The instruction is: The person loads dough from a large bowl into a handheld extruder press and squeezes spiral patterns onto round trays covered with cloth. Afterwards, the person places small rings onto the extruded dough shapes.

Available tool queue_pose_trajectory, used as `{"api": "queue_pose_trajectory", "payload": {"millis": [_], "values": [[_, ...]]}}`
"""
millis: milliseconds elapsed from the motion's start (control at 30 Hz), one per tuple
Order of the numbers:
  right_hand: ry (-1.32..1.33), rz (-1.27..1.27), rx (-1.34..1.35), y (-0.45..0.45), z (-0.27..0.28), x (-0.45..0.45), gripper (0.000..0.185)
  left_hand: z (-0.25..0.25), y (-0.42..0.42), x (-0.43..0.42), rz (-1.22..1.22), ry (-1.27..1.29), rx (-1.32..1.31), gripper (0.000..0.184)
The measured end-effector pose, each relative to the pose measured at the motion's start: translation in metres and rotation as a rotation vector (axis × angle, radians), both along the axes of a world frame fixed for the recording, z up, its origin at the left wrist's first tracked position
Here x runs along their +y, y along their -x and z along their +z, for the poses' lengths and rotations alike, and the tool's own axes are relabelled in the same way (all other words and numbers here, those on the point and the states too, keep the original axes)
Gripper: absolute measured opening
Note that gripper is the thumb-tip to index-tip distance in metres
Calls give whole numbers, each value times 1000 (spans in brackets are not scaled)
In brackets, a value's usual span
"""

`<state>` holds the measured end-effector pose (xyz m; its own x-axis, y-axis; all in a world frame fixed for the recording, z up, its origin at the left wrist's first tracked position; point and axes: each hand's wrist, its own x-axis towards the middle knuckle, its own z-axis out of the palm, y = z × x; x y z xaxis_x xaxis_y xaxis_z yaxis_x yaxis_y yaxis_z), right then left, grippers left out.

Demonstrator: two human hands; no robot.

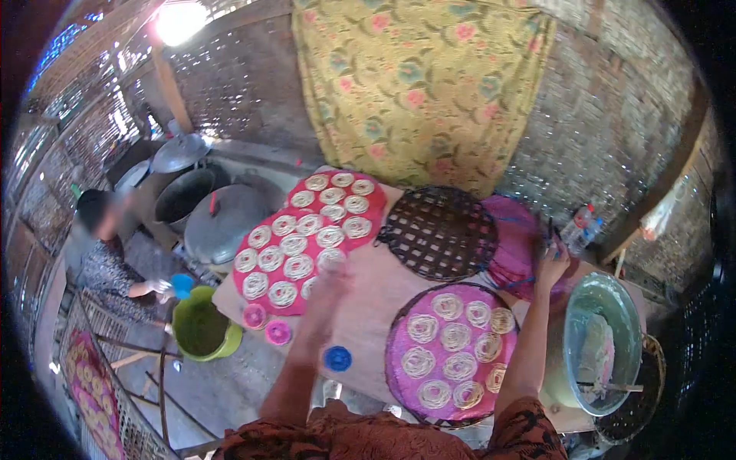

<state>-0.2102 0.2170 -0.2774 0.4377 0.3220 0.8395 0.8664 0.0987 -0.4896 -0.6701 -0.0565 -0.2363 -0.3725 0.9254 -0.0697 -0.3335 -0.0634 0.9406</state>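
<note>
My left hand (328, 284), smeared by motion, is over the right edge of a pink cloth (261, 303) that bears several pale noodle-like coils (297, 267). Whether its fingers hold anything cannot be made out. My right hand (553, 264) is at the right edge of a stack of purple-pink cloths (512, 245), its fingers curled at a dark thin thing too small to name. Below my right forearm lies a round tray (392, 330) lined with pink cloth and covered with more coils. An open-weave dark round basket tray (445, 230) sits left of the cloth stack.
A green tub (571, 337) with pale dough-like stuff stands at the right, near bottles (579, 230). Pink rings (277, 332) and a blue one (337, 358) lie at the table's front. At left, a person (115, 261) holds a blue dipper (182, 286) above a green bucket (207, 337), beside a lidded pot (230, 230).
</note>
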Motion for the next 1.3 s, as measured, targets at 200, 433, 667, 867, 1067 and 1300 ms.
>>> {"api": "queue_pose_trajectory", "payload": {"millis": [200, 433, 667, 867, 1067, 1300], "values": [[718, 1084, 253, 245, 35, -105, 26, -19, 238, -79, 410, -7, 596, 24], [1108, 1125, 294, 406, -142, -55, 15, -120, 392, -82, 411, 229, 590, 27], [1144, 895, -342, 435, -147, -33, 27, -218, 467, 8, 54, 468, 569, 25], [1121, 790, -39, 450, -143, -43, 33, -196, 439, 30, 76, 291, 151, 27], [1119, 815, -13, 453, -111, -65, 30, -134, 425, 26, -7, 462, 284, 23], [858, 873, -27, 471, -40, -100, 27, -54, 387, 39, 199, -67, 1017, 17]]}}
